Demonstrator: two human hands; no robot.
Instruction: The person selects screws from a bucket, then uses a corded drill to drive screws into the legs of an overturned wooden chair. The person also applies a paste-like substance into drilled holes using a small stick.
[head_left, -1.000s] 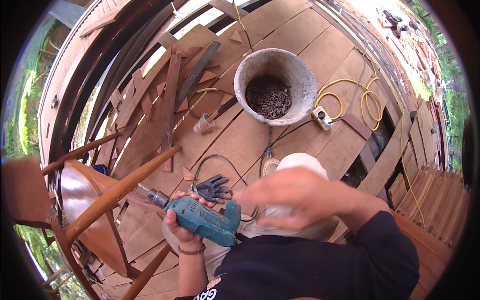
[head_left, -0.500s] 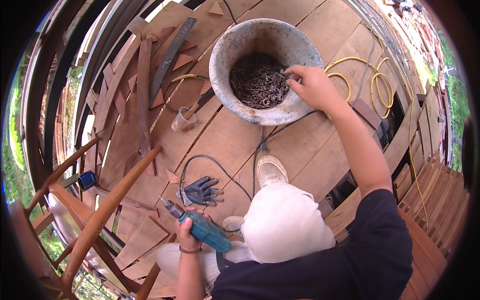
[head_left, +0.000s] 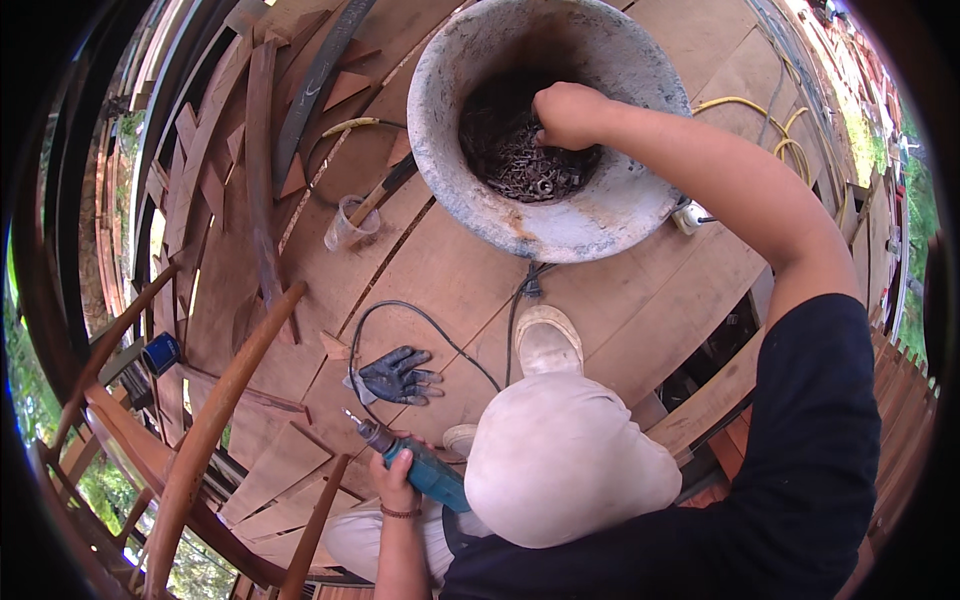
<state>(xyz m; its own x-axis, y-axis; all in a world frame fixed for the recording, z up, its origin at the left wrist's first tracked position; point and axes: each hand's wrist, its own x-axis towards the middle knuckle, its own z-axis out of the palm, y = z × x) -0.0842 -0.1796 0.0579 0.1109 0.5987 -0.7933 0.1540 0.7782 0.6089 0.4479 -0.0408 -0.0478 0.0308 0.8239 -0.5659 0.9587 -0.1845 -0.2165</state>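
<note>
My left hand (head_left: 398, 470) grips a teal corded drill (head_left: 432, 477) with a bit in its chuck, low beside my white-clothed knee (head_left: 570, 455). My right hand (head_left: 570, 118) reaches inside a weathered pale bucket (head_left: 540, 235) that contains dark screws and metal bits (head_left: 520, 170); its fingers are curled, and what they hold is hidden. A dark work glove (head_left: 398, 378) lies on the boards near the drill's cord. Left of the drill are the rounded wooden legs (head_left: 225, 395) of a piece of furniture on its side.
Wooden offcuts (head_left: 262, 170) are piled at upper left, near a clear cup (head_left: 350, 228) with a wooden-handled tool in it. A small blue object (head_left: 160, 352) sits at left. A yellow cable (head_left: 790, 150) and a white power strip (head_left: 688, 218) are right of the bucket; gaps open between deck boards.
My right hand left the drill, came to the bucket's right side, then moved deeper and leftward into it. My left hand kept the drill and brought it lower. The view has shifted.
</note>
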